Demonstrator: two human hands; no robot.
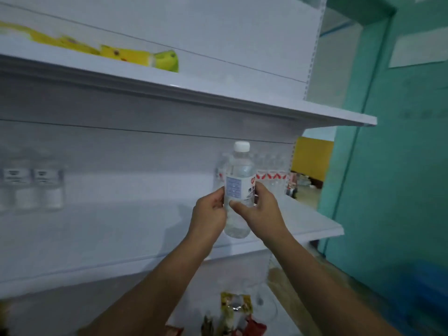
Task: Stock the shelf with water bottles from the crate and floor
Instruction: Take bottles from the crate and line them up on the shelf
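Both hands on one water bottle [238, 187], upright, white cap up, held above the middle shelf [303, 221]. Left hand [209, 212] and right hand [258, 207] have fingers wrapped around its lower body. More bottles [271, 175] stand behind on that shelf.

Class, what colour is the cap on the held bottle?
White cap, seen in the head view.
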